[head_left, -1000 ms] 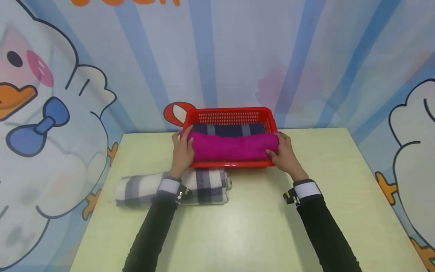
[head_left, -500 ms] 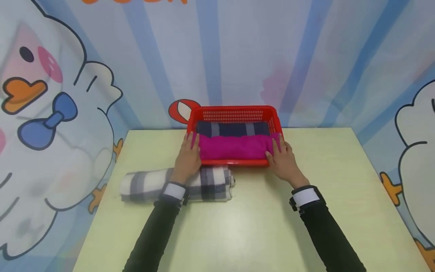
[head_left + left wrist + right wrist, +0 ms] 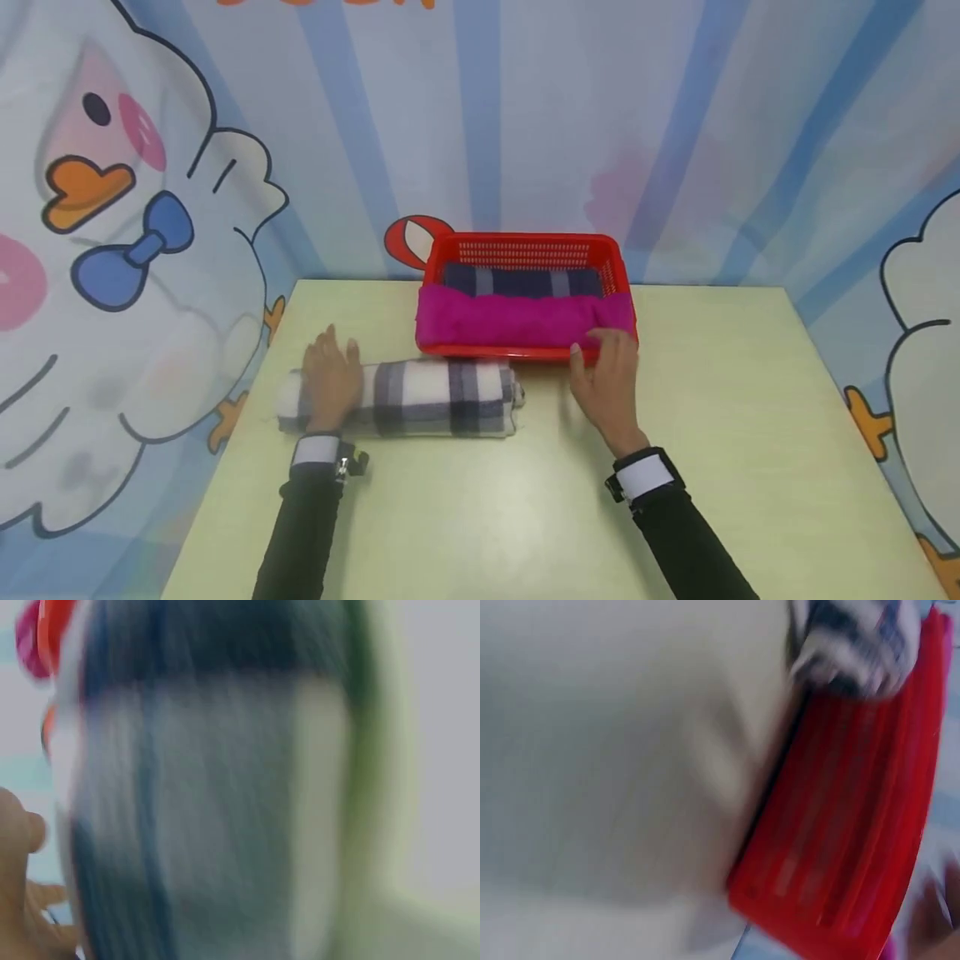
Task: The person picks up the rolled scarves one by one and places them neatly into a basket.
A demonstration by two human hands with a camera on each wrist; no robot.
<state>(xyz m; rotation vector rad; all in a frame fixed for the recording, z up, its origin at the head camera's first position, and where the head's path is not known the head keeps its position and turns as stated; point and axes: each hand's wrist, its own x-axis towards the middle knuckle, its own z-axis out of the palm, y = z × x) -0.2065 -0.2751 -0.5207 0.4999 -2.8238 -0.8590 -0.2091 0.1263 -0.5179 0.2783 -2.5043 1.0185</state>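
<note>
A rolled checked cloth (image 3: 427, 398), white with grey and dark bands, lies on the table in front of the basket. My left hand (image 3: 332, 383) is over its left end with fingers extended; the left wrist view shows the checked roll (image 3: 217, 787) blurred and close. My right hand (image 3: 609, 387) is at the front right of the red basket (image 3: 540, 243), fingers loosely bent and holding nothing. A magenta rolled cloth (image 3: 517, 321) lies along the basket's front, its left end lapping over the rim. Behind it in the basket is a dark blue striped cloth (image 3: 525, 282).
The pale yellow table (image 3: 480, 517) backs onto a cartoon-printed curtain (image 3: 547, 125). The basket stands near the table's back edge. In the right wrist view, the basket's red side (image 3: 840, 810) rises beside the table surface.
Both hands have let go of the magenta cloth, which now rests in the basket. My left hand has moved left to the checked roll; my right hand has drawn back toward me.
</note>
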